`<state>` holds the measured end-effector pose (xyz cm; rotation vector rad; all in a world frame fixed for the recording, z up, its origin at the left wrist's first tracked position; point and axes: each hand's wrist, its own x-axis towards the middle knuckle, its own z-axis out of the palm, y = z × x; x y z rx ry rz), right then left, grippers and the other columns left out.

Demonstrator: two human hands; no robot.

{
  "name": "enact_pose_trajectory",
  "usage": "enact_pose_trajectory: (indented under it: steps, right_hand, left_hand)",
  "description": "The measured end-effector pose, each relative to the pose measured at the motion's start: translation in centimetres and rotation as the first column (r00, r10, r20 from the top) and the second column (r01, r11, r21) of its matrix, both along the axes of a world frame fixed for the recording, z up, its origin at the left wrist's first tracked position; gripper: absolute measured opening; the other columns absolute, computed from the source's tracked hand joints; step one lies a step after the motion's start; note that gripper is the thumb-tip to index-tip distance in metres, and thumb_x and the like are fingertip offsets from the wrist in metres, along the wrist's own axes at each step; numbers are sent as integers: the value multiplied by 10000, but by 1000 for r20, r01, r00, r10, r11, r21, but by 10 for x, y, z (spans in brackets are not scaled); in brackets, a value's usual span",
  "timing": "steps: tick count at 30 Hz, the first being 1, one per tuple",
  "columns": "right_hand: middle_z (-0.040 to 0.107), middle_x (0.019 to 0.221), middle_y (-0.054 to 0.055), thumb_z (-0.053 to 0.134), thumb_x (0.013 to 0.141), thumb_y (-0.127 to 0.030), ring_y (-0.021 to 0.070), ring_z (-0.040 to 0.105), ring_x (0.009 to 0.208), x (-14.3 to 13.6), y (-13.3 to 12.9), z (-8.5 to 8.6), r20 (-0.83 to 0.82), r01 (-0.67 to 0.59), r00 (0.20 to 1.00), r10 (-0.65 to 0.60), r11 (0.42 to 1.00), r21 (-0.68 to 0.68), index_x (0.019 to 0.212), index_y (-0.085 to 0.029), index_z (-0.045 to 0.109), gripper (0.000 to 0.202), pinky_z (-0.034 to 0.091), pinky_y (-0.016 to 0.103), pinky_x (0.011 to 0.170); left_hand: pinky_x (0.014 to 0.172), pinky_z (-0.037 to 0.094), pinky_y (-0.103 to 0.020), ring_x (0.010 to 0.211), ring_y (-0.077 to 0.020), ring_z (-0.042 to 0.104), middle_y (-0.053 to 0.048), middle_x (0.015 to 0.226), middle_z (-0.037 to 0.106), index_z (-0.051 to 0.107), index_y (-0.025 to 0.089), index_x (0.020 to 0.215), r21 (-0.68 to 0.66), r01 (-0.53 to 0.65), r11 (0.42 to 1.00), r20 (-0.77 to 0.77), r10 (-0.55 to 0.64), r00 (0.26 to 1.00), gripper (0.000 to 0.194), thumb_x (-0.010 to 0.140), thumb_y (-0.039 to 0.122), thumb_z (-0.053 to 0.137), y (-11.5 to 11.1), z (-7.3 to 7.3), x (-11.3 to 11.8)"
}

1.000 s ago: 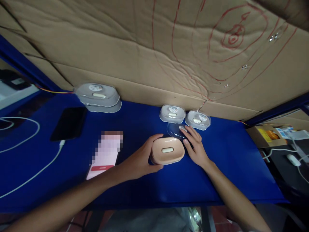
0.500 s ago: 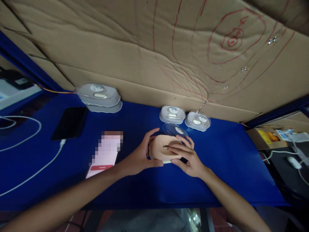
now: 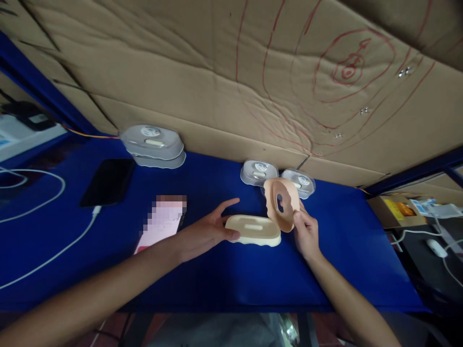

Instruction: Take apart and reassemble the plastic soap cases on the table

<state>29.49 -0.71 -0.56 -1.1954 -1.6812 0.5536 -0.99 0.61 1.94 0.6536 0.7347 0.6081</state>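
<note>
My right hand (image 3: 306, 233) grips a peach oval tray (image 3: 289, 197) by its lower right edge. The tray is tilted up on its side, showing a wavy rim and an oblong hole in its middle. Below and left of it, a cream oval dish (image 3: 265, 233) with a raised bar in its centre and a wavy lower edge sits on the blue table. At the dish's left end is my left hand (image 3: 208, 233), thumb against the rim and index finger stretched out. Behind the peach tray, a clear lid is mostly hidden.
Two clear-covered oval cases, the left case (image 3: 249, 176) and right case (image 3: 306, 185), stand by the cardboard wall (image 3: 173, 77). More stacked cases (image 3: 155, 144) stand farther left. A black phone (image 3: 107, 183) with a white cable and a lit phone (image 3: 162, 224) lie on the blue table (image 3: 231, 284).
My right hand has lifted the peach tray off the cream dish, moving it right and turning it on its side. The dish is now uncovered, with my left hand still at its left end.
</note>
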Motion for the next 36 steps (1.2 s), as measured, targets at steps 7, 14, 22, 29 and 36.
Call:
enact_pose_trajectory:
  steps: [7, 14, 22, 29, 36]
  right_hand:
    - [592, 1582, 74, 618, 1048, -367, 367, 358, 1601, -18, -17, 4, 466, -220, 876, 124, 963, 158, 1452, -312, 648, 409, 66, 718, 1310]
    - [551, 1617, 103, 573, 1078, -428, 310, 302, 1630, -35, -27, 7, 743, -415, 635, 210, 905, 99, 1621, -221, 440, 597, -9, 603, 1343]
    - [345, 1748, 103, 485, 1092, -508, 347, 288, 1632, -4, 3, -6, 669, -94, 743, 23, 993, 71, 1655, -311, 390, 604, 217, 644, 1305]
    - [532, 1627, 128, 474, 1091, -535, 327, 481, 1527, 10, 20, -18, 372, 85, 928, -29, 987, -135, 1573, -282, 510, 545, 388, 600, 1257]
    - [549, 1616, 115, 424, 1127, -423, 277, 524, 1500, -27, -8, -8, 230, -240, 935, 270, 959, -151, 1610, -295, 437, 499, 458, 537, 1229]
  left_hand:
    - [1029, 512, -437, 1345, -328, 592, -107, 1577, 531, 383, 424, 1567, 152, -119, 981, 13, 118, 993, 1176, 612, 103, 988, -6, -7, 6]
    - [1025, 519, -384, 1294, -292, 657, -90, 1480, 649, 410, 393, 1586, 42, -81, 996, 171, 73, 983, 1074, 700, 145, 964, -8, -7, 6]
    - [815, 583, -291, 1036, -226, 733, -97, 1235, 756, 640, 224, 1384, -97, -257, 961, -11, 258, 966, 566, 853, 179, 830, -2, -7, 8]
    - [841, 624, -394, 1088, -278, 722, -109, 1295, 725, 600, 252, 1414, -118, -259, 959, 1, 261, 965, 581, 874, 203, 811, -3, -1, 8]
    - [888, 591, -394, 1133, -263, 696, -83, 1369, 679, 593, 314, 1428, -78, -205, 976, 106, 213, 971, 515, 952, 377, 781, -7, -2, 9]
